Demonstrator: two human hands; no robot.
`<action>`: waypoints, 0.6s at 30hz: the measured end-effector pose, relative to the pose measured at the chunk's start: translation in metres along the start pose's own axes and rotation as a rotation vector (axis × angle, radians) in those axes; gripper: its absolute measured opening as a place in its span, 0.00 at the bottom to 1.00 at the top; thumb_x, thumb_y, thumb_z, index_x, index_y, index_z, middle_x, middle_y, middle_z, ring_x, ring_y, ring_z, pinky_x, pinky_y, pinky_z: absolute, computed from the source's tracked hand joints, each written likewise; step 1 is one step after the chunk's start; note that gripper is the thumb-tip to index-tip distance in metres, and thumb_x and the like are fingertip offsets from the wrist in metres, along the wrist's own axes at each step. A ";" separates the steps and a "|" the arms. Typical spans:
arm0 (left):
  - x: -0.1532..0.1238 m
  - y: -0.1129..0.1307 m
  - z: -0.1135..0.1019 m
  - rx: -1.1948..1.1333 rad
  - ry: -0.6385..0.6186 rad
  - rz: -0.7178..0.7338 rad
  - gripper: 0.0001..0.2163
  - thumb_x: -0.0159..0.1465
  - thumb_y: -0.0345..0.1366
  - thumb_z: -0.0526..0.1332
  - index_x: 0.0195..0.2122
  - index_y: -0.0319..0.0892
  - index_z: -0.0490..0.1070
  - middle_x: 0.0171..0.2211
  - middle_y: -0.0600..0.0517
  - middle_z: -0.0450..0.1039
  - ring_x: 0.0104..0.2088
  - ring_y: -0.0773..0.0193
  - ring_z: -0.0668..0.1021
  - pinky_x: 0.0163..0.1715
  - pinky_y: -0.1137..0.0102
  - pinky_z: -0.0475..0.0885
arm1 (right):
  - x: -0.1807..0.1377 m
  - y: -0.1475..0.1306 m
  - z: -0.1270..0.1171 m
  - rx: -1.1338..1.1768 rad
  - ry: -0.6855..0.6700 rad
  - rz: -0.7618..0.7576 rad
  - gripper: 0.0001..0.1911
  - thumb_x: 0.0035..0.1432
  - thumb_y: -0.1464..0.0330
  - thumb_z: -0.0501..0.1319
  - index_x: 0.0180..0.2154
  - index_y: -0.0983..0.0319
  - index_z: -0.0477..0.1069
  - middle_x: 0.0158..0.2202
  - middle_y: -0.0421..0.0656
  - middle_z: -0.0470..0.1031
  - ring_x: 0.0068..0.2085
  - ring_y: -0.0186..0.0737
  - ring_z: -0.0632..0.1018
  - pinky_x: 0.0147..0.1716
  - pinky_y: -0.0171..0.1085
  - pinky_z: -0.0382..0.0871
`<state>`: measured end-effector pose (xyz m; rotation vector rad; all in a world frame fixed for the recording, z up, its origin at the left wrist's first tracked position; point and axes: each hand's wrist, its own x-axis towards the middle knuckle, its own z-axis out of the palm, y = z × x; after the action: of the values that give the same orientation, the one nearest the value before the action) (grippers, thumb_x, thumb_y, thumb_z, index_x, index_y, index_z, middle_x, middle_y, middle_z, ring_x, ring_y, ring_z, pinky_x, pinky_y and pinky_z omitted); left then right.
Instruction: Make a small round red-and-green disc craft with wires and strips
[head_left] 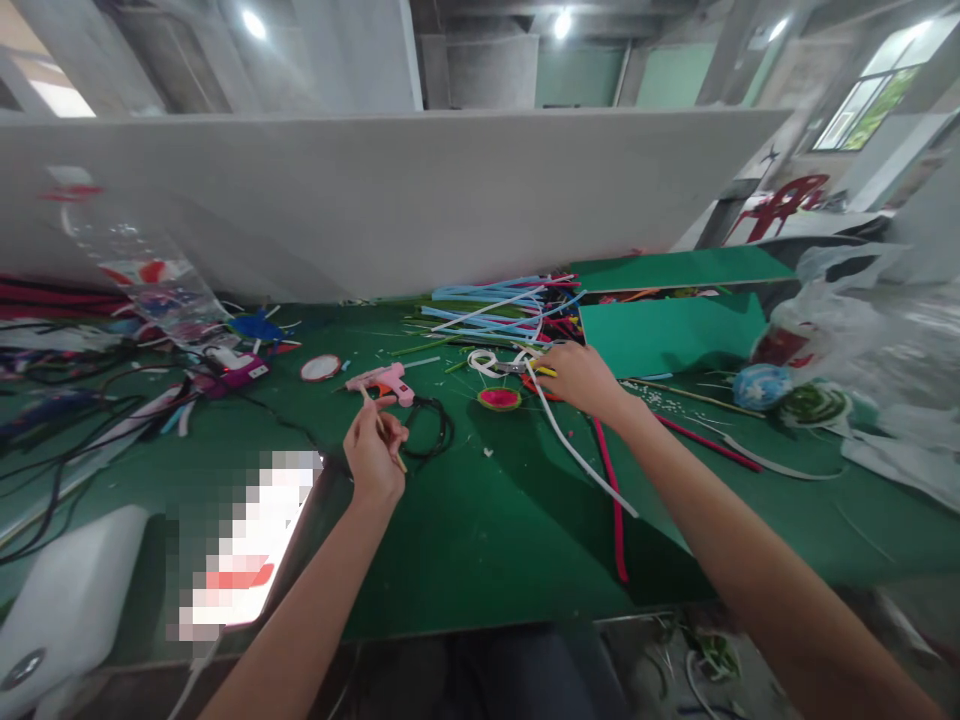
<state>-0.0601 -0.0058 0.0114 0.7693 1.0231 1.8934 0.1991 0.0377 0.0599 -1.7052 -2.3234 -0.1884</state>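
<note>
Green surface (pixel 442 560) runs up to a pale upright board (pixel 375 210). Your left hand (pixel 375 455) has its fingers closed on a thin stick (pixel 403 464), near the pink glue gun (pixel 390 378); your right hand (pixel 589 380) has its fingers at the yellow-handled tool (pixel 513 367), whether gripping or not cannot be told. Between your hands, touched by neither, lies the round red-and-green piece (pixel 500 399), apparently already shaped, its finish unclear. Farther out, a white strip (pixel 571 448), a red strip (pixel 617 520) and the piled coloured stems (pixel 480 312) lie loose, seemingly unworked.
</note>
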 end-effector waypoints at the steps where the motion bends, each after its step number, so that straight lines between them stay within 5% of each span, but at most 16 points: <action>1: 0.000 0.000 -0.001 -0.027 0.035 0.009 0.09 0.60 0.38 0.56 0.26 0.38 0.68 0.11 0.60 0.59 0.10 0.76 0.55 0.17 0.76 0.58 | 0.007 -0.012 -0.007 -0.007 0.047 0.003 0.13 0.58 0.66 0.57 0.41 0.62 0.77 0.42 0.49 0.77 0.47 0.49 0.74 0.45 0.43 0.66; 3: 0.002 0.001 -0.002 -0.083 0.109 0.011 0.10 0.61 0.37 0.54 0.23 0.40 0.63 0.10 0.61 0.57 0.10 0.75 0.55 0.17 0.76 0.58 | 0.024 -0.043 -0.018 0.067 0.072 -0.016 0.15 0.60 0.68 0.54 0.43 0.64 0.75 0.43 0.51 0.77 0.47 0.48 0.74 0.46 0.42 0.66; 6: 0.003 0.002 -0.005 -0.115 0.221 -0.031 0.11 0.62 0.37 0.52 0.22 0.42 0.57 0.10 0.62 0.55 0.10 0.75 0.55 0.19 0.76 0.59 | 0.060 -0.104 -0.018 0.215 -0.158 -0.058 0.16 0.59 0.67 0.54 0.45 0.68 0.74 0.45 0.56 0.75 0.47 0.50 0.75 0.44 0.43 0.69; 11: 0.005 0.002 -0.008 -0.116 0.288 -0.053 0.11 0.63 0.35 0.50 0.22 0.42 0.57 0.10 0.62 0.54 0.12 0.73 0.57 0.18 0.77 0.58 | 0.114 -0.189 0.020 0.280 -0.352 -0.016 0.18 0.54 0.62 0.62 0.43 0.67 0.75 0.47 0.56 0.75 0.46 0.51 0.76 0.39 0.43 0.72; 14: 0.005 0.002 -0.009 -0.118 0.291 -0.034 0.11 0.64 0.35 0.50 0.23 0.41 0.60 0.10 0.62 0.54 0.12 0.73 0.57 0.18 0.77 0.58 | 0.124 -0.210 0.048 0.302 -0.407 0.064 0.23 0.53 0.56 0.61 0.46 0.64 0.73 0.49 0.55 0.74 0.45 0.54 0.76 0.34 0.47 0.73; 18: 0.004 0.004 -0.008 -0.175 0.272 -0.028 0.11 0.64 0.34 0.50 0.24 0.40 0.61 0.09 0.62 0.55 0.10 0.74 0.54 0.17 0.77 0.55 | 0.118 -0.214 0.065 0.328 -0.333 0.104 0.21 0.53 0.62 0.62 0.48 0.66 0.72 0.51 0.56 0.72 0.49 0.51 0.74 0.39 0.44 0.72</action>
<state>-0.0699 -0.0063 0.0113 0.4024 1.0074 2.0697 -0.0460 0.0969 0.0395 -1.7856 -2.3093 0.5048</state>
